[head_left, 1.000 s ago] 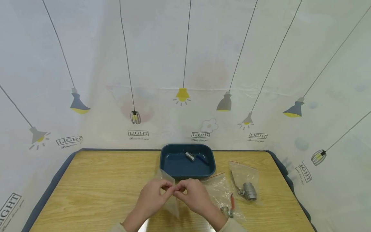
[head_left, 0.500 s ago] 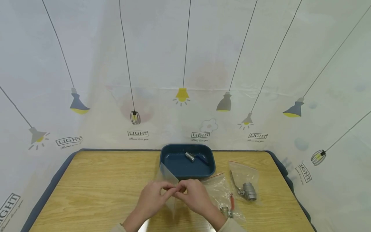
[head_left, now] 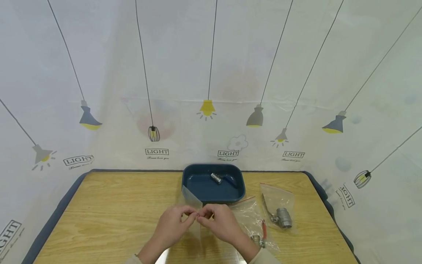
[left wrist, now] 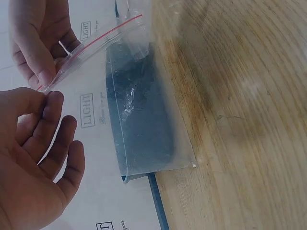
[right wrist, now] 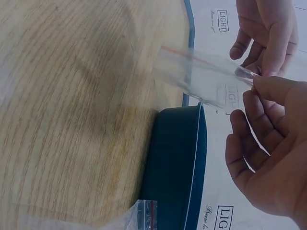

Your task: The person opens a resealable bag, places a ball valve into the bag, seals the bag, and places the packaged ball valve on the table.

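Both hands meet above the table, at one edge of a clear zip bag with a red line along its top. My left hand pinches that edge between thumb and index finger. Its other fingers are loosely bent in the left wrist view. My right hand pinches the same edge right beside it, fingertips close together. The bag hangs flat and thin, and nothing shows inside it. In the right wrist view the bag appears nearly edge-on.
Behind the hands stands a blue tray, holding a metal fitting with a dark blue part beside it. To the right lie a bag with a red-handled valve and another bag with a grey metal valve.
The far part of the bag has swung slightly, its corner now higher against the tray. Both hands keep pinching at nearly the same place, with only small finger shifts.
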A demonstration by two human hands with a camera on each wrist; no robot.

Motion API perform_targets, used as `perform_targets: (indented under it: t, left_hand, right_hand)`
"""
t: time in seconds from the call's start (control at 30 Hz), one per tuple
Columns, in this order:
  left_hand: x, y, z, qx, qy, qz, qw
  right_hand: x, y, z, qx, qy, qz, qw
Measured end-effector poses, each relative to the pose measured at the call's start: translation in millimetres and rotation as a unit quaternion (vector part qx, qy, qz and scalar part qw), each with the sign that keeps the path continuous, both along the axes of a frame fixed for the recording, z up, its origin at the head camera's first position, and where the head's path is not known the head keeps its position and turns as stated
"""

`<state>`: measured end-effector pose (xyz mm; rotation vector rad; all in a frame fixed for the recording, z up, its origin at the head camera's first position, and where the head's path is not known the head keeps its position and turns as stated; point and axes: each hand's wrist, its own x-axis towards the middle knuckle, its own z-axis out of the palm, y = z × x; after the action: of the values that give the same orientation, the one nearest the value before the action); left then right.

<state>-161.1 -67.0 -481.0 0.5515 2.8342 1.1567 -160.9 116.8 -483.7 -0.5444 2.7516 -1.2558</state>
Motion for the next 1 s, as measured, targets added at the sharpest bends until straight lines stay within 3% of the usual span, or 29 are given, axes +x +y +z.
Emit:
perform_targets:
  t: [0.33,0.5,0.77,0.9,1.0]
  left_hand:
    - [1.4,0.6,-4.3,-0.001,-0.002,0.005,1.0]
    - [1.3,1.1,-4.8,-0.003,-0.013,0.01,0.9999]
    - [0.7,2.8,-7.1,-0.046,0.039,0.027,0.9978]
    - [1.8,5.1,-7.5,-0.071,0.049,0.038,0.9956]
    - [2.2,6.7,-7.8,-0.062,0.044,0.037,0.9965]
  right_hand:
    - [1.1,-2.8,-7.6,-0.029,0.013,-0.022,0.999]
    - [0.5,-3.0,-7.3,-0.022,0.029,-0.012,0.999]
    - [0.3,-0.7,-7.6,-0.026,-0.006,0.008,1.0]
    - [0.4,-1.7,-8.6,-0.009,0.007,0.002,1.0]
    - [0.3,-1.9,-9.7,0.004,0.026,-0.006,1.0]
